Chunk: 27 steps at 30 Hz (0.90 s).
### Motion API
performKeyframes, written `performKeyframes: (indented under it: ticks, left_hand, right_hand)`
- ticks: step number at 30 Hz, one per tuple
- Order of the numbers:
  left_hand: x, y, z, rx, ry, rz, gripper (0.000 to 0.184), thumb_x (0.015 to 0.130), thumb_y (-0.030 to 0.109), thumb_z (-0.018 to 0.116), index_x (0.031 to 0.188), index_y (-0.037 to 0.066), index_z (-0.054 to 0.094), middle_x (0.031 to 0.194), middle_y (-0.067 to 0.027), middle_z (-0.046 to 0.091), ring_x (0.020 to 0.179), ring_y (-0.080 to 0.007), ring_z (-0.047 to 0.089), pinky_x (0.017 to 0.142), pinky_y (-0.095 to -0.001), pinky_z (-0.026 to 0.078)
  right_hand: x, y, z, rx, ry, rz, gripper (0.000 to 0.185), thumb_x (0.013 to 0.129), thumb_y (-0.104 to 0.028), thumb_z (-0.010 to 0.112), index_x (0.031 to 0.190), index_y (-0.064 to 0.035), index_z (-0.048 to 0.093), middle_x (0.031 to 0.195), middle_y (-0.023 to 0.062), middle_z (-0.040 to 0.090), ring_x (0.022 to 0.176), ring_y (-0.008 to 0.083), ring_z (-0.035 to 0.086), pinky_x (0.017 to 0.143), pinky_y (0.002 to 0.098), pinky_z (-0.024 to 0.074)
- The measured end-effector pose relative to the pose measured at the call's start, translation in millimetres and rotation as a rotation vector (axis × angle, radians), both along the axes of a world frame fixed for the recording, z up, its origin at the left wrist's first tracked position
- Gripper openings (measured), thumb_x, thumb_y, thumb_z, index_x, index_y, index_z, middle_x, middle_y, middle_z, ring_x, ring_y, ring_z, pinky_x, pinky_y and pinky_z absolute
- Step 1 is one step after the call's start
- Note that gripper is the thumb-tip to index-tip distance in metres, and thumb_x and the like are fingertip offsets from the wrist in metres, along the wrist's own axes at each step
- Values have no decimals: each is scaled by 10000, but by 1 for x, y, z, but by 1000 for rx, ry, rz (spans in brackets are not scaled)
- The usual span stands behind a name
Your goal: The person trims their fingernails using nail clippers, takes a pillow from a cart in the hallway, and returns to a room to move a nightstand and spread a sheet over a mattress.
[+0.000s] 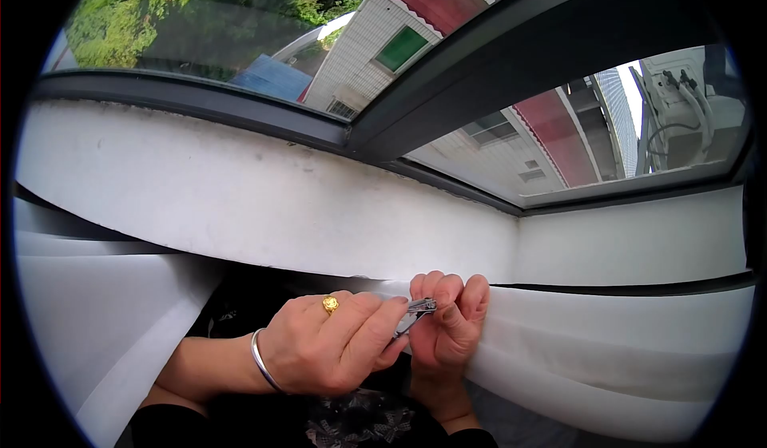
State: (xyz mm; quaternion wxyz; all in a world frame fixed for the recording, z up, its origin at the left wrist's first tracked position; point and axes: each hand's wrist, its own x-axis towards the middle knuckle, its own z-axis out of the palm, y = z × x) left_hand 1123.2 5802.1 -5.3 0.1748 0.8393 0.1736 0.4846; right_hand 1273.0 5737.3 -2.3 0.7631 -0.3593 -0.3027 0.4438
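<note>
Head view gives me both hands near the middle of the scene, in front of a window. I see the left hand (319, 348) reaching in from the left, its grip clamped on a silver clipper (415, 314) between thumb and fingers. A gold ring (330, 304) sits on one finger, and a silver bracelet (260, 360) circles the wrist.

The clipper tilts up to the right, its far end against or just beside the digits of the right hand (443, 348); I cannot tell which. That hand has its palm turned near, fingers curled; I cannot tell whether its grip is fully together.

White cloth (607, 344) spreads to the right and left of the hands, with patterned black clothing (359, 424) below them at the near side. Beyond lies the white sill (240, 184), then the dark frame (479, 81). Through the glass I see trees (200, 17) at far left and a pale building (359, 49) to their right.
</note>
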Motion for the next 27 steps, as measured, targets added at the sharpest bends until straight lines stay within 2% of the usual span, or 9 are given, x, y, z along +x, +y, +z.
performKeyframes:
  ticks: [6, 8, 13, 18, 27]
  left_hand:
    - [2, 1, 0, 32, -3, 14, 253, 749, 161, 560, 873, -59, 561, 688, -75, 516, 471, -120, 488, 396, -209, 404]
    - [2, 1, 2, 11, 7, 8, 232, 722, 153, 602, 844, -42, 570, 630, -76, 555, 465, -146, 532, 401, -215, 416]
    - [2, 2, 2, 48, 24, 25, 231, 732, 165, 592, 837, -40, 573, 626, -71, 552, 456, -138, 523, 394, -210, 402]
    - [3, 1, 1, 67, 6, 32, 232, 736, 173, 589, 833, -38, 576, 623, -67, 550, 446, -129, 512, 386, -207, 387]
    - [0, -1, 3, 69, 26, 40, 224, 753, 165, 570, 832, -45, 576, 620, -72, 550, 440, -130, 507, 385, -209, 387]
  right_hand:
    - [0, 1, -1, 26, -39, -29, 364, 706, 31, 635, 661, -111, 303, 675, 78, 545, 635, 203, 437, 648, 371, 360]
    - [-1, 1, -1, 27, -66, -44, 367, 704, 37, 632, 660, -111, 299, 675, 78, 545, 636, 201, 435, 644, 369, 360]
    - [-1, 2, -1, 51, -158, -108, 373, 699, 67, 621, 660, -108, 293, 671, 82, 542, 625, 196, 437, 611, 348, 368]
    - [-4, 3, 1, 97, -421, -249, 385, 688, 95, 621, 664, -98, 288, 662, 88, 543, 581, 182, 448, 551, 310, 382]
    - [-5, 1, 0, 165, -608, -320, 377, 692, 63, 640, 673, -88, 295, 677, 100, 558, 575, 184, 456, 554, 304, 389]
